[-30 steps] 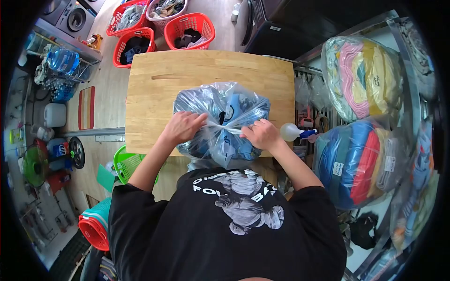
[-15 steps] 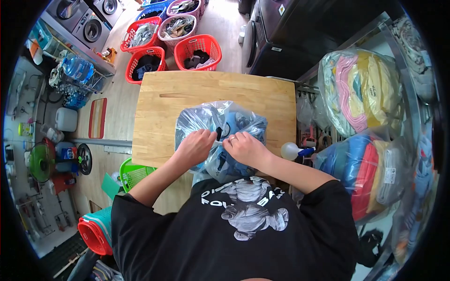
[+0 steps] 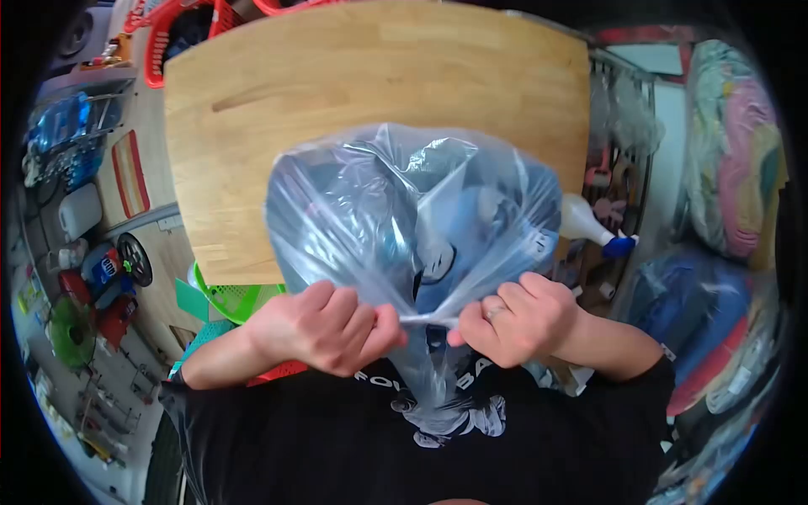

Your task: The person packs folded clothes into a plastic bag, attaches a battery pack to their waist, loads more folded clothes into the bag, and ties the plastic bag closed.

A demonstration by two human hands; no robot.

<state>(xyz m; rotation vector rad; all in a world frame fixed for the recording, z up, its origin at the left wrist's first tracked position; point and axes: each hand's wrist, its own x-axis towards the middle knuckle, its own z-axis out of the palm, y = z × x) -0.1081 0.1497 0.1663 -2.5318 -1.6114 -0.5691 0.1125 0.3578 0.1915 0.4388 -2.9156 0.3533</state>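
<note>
A clear plastic bag (image 3: 345,219) packed with folded blue and grey clothes (image 3: 471,223) lies at the near edge of the wooden table (image 3: 379,67). My left hand (image 3: 332,328) is closed on gathered plastic at the bag's neck. Opposite it, my right hand (image 3: 522,320) grips the plastic too, a ring on one finger. Between both fists the plastic is drawn into a tight, twisted strand. A loose end of the bag hangs below it, in front of my black T-shirt.
Right of the table stands a spray bottle (image 3: 589,223) with a blue head. Bagged bedding (image 3: 736,160) fills the far right. At the left are a green basket (image 3: 227,299), a red basket (image 3: 160,50) beyond the table and a green fan (image 3: 71,332).
My hands have moved apart and closer to my body, stretching the bag's neck taut between them. The view has come nearer to the table and bag.
</note>
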